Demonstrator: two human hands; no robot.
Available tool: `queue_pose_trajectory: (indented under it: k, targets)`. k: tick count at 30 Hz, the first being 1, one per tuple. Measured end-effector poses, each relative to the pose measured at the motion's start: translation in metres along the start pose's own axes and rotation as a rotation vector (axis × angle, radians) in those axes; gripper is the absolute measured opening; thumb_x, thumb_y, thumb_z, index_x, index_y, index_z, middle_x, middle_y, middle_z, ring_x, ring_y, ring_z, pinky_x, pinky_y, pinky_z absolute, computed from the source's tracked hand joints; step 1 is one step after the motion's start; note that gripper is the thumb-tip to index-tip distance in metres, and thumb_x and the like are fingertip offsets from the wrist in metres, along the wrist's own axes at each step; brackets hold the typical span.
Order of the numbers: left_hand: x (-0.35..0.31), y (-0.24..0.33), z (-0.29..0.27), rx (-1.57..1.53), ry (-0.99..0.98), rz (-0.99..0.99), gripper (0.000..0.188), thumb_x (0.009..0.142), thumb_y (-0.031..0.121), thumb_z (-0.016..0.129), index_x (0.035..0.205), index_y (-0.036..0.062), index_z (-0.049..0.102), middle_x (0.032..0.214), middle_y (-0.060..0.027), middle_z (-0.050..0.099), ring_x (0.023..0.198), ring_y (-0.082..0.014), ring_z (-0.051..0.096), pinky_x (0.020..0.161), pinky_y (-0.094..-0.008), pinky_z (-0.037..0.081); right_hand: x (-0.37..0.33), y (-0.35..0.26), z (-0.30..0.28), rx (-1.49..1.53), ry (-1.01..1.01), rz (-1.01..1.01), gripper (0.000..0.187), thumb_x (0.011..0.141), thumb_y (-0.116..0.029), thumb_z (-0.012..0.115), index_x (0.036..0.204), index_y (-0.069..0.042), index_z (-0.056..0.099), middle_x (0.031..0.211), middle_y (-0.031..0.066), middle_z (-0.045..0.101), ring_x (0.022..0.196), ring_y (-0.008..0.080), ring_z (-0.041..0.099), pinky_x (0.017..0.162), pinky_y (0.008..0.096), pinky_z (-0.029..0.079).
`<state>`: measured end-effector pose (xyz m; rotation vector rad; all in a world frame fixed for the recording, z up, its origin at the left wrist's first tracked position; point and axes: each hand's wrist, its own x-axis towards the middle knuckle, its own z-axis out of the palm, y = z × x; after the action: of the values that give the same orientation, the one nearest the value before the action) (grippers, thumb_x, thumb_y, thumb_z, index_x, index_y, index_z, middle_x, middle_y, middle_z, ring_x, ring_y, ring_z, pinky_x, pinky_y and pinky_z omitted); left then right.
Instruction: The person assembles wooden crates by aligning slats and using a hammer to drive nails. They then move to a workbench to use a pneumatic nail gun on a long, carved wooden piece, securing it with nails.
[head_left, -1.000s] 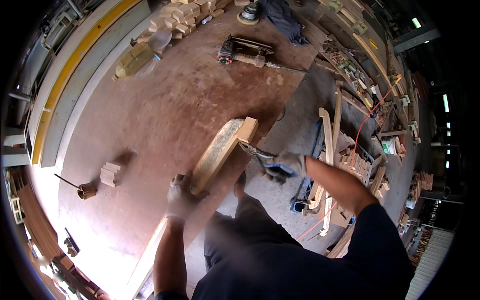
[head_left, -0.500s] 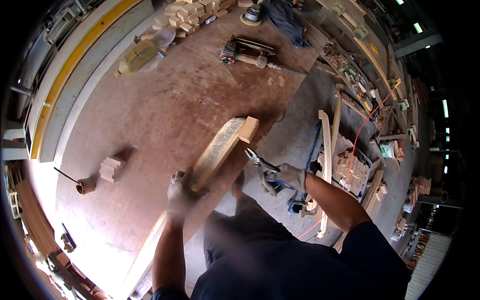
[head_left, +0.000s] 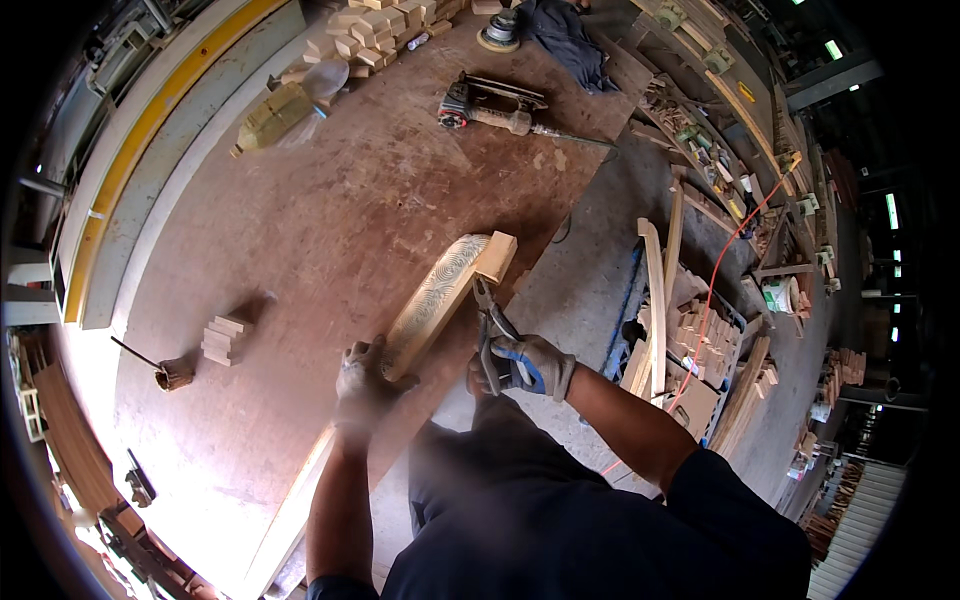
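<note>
A long wooden board (head_left: 432,312) with a pale, swirling grain pattern lies slanting along the table's near edge. At its far end sits a small wood block (head_left: 496,258). My gloved left hand (head_left: 366,390) is closed over the board's middle, thumb toward the near side. In my gloved right hand (head_left: 536,366) is a pair of pliers (head_left: 487,318), handles in the fist. Their jaws point up at the board's near side, just below the block; whether they pinch anything there is too small to tell.
On the brown table (head_left: 330,230) lie a nail gun (head_left: 490,105), a sander (head_left: 498,35), a plastic bottle (head_left: 272,118), a stack of small blocks (head_left: 222,340) and a brown cup-like holder (head_left: 173,374). Cut wood pieces (head_left: 700,340) fill a cart at right; an orange hose (head_left: 716,270) crosses there.
My right hand has moved left and brought the pliers from beside the table to the board's near side, under the block. My left hand has stayed on the board.
</note>
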<state>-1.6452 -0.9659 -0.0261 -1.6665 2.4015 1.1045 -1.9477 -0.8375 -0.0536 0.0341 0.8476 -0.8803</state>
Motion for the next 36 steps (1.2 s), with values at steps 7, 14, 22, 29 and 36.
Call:
queue_pose_trajectory:
  k: [7,14,22,29,36]
  targets:
    - [0.0,0.0,0.003,0.018,0.019,0.019,0.098,0.065,0.045,0.096,0.145,0.0015,0.061,0.13,-0.02,0.065,0.125,-0.0396,0.058,0.106,-0.0469,0.051,0.023,0.029,-0.004,0.293,-0.031,-0.026,0.032,0.111,-0.024,0.055,0.132,-0.002,0.063,0.118,0.018,0.073,0.107,0.0377,0.074,0.095,0.0557,0.06]
    - [-0.002,-0.006,0.013,0.042,0.06,0.035,0.099,0.064,0.045,0.096,0.145,0.0018,0.06,0.128,-0.0209,0.065,0.124,-0.0403,0.058,0.105,-0.0477,0.051,0.032,0.037,0.02,0.307,0.067,-0.047,0.035,0.111,-0.037,0.055,0.123,-0.006,0.066,0.109,0.013,0.074,0.092,0.0306,0.074,0.083,0.0424,0.062]
    - [-0.001,-0.004,0.012,0.049,0.056,0.034,0.098,0.064,0.045,0.096,0.144,0.0016,0.06,0.128,-0.0216,0.065,0.123,-0.0413,0.058,0.105,-0.0482,0.051,0.048,0.056,0.039,0.297,0.185,-0.136,0.039,0.113,-0.033,0.049,0.127,-0.001,0.066,0.106,0.0183,0.073,0.092,0.0331,0.073,0.086,0.0463,0.062]
    - [-0.002,-0.003,0.013,0.026,0.059,0.036,0.098,0.064,0.044,0.096,0.145,0.0022,0.06,0.129,-0.0216,0.065,0.123,-0.0411,0.058,0.105,-0.0477,0.051,0.027,0.029,0.025,0.364,0.06,-0.02,0.04,0.111,-0.04,0.054,0.124,-0.004,0.065,0.104,0.015,0.073,0.089,0.0325,0.073,0.085,0.0521,0.061]
    - [-0.005,0.001,0.015,0.046,0.082,0.023,0.097,0.065,0.043,0.096,0.145,0.0034,0.059,0.128,-0.02,0.065,0.123,-0.0397,0.057,0.106,-0.0471,0.051,-0.01,-0.039,-0.027,0.005,0.027,0.245,0.04,0.11,-0.042,0.054,0.125,-0.006,0.063,0.102,0.0103,0.074,0.08,0.0235,0.073,0.066,0.0411,0.06]
